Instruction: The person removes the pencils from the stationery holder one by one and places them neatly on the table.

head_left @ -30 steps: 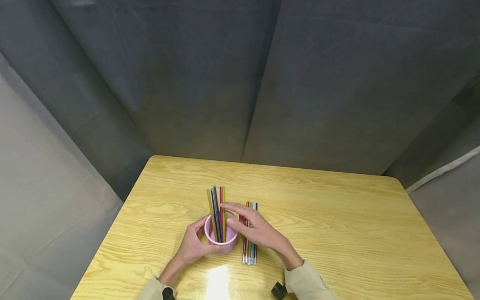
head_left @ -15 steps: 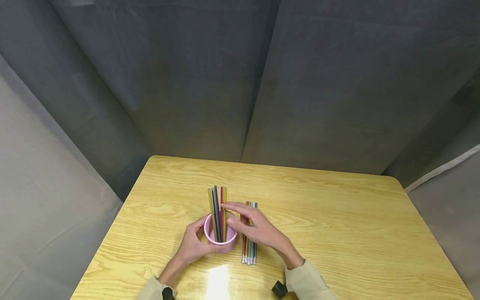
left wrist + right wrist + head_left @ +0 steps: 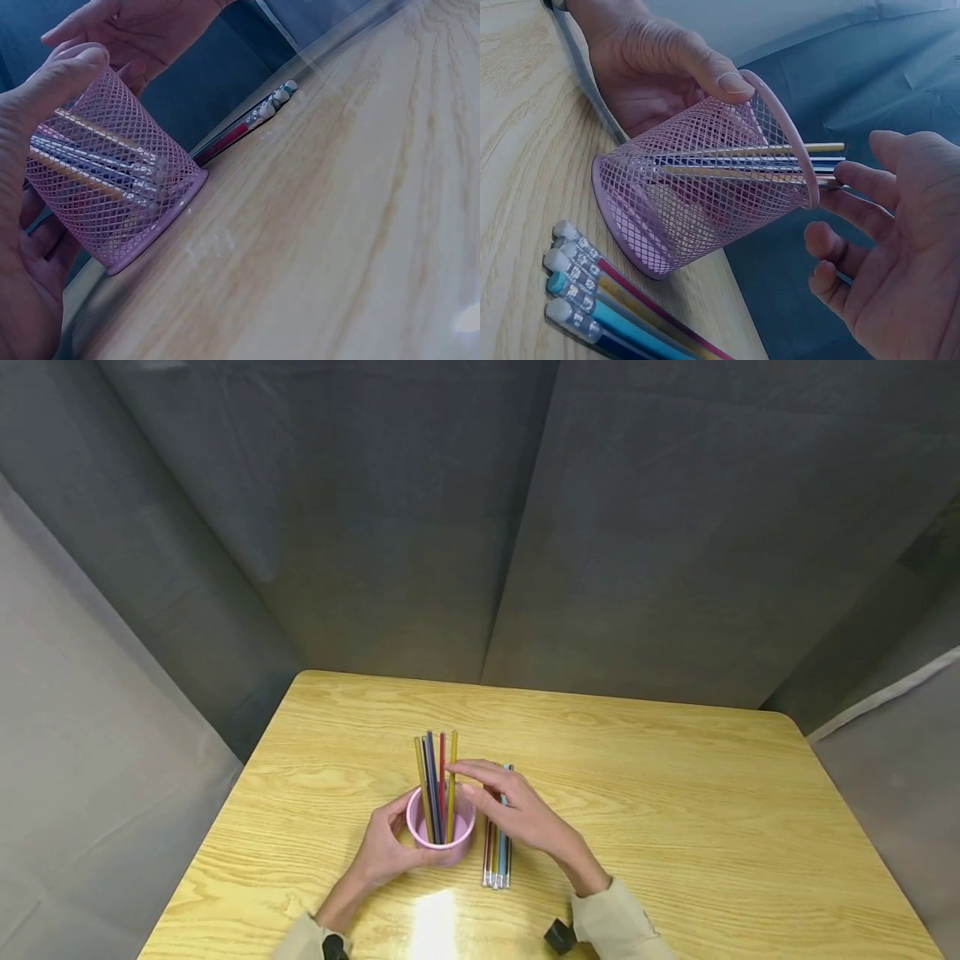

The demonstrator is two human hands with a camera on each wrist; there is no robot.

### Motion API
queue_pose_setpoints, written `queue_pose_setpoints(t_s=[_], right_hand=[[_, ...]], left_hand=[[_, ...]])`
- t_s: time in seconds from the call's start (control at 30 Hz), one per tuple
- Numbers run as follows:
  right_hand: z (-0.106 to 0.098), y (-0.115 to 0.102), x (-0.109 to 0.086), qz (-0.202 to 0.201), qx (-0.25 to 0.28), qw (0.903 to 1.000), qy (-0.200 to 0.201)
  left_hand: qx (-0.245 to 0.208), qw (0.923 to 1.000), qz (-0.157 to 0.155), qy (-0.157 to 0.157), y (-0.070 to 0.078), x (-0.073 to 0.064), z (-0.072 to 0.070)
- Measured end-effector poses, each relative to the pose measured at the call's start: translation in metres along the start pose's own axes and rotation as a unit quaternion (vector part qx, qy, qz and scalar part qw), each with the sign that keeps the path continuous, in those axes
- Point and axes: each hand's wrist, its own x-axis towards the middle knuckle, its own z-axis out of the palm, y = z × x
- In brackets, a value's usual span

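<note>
My left hand [image 3: 381,850] grips a pink mesh pencil cup [image 3: 705,161] from its left side, thumb at the rim. The cup is upright on the wooden table and holds several pencils [image 3: 90,161], with yellow, dark blue and red ones among them. At the cup's right, my right hand [image 3: 525,814] reaches over the rim with fingers loosely extended. Its index fingertip touches a yellow pencil [image 3: 453,745], which stands apart from the others; the thumb is off the pencil. Beneath that hand lies a row of pencils [image 3: 495,867], eraser ends toward me, partly hidden in the head view.
The wooden table [image 3: 675,793] extends far to the right of the hands. Dark grey curtains [image 3: 390,527] hang behind it, and a lighter cloth [image 3: 82,760] hangs at the left. Light glares on the tabletop in front of the cup.
The yellow pencil's top has swung to the right, away from the red one. My right hand has shifted slightly right with it. The left hand and cup have hardly moved.
</note>
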Motion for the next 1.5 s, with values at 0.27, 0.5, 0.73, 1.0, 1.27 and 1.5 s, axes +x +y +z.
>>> queue_pose_setpoints(t_s=[0.27,0.5,0.73,1.0,1.27,1.5], right_hand=[[-0.003,-0.001,0.001,-0.007,-0.011,0.9998,0.012],[-0.005,-0.001,0.000,-0.014,-0.013,0.9989,0.042],[-0.011,-0.015,0.002,-0.039,-0.008,0.9953,0.088],[-0.019,-0.028,0.002,-0.058,0.049,0.9876,0.137],[-0.019,-0.005,0.000,-0.069,0.086,0.9797,0.167],[-0.025,-0.006,-0.001,-0.080,0.091,0.9732,0.196]], left_hand=[[-0.005,0.9999,-0.015,0.004,0.004,0.000,0.000],[-0.001,1.0000,0.003,0.000,0.003,0.000,-0.001],[-0.001,1.0000,0.008,0.000,0.004,0.000,-0.001],[-0.005,1.0000,0.000,0.002,0.004,-0.001,-0.001],[-0.010,0.9999,-0.001,0.002,0.004,-0.001,0.000],[-0.005,0.9998,-0.020,-0.001,0.005,0.001,0.001]])
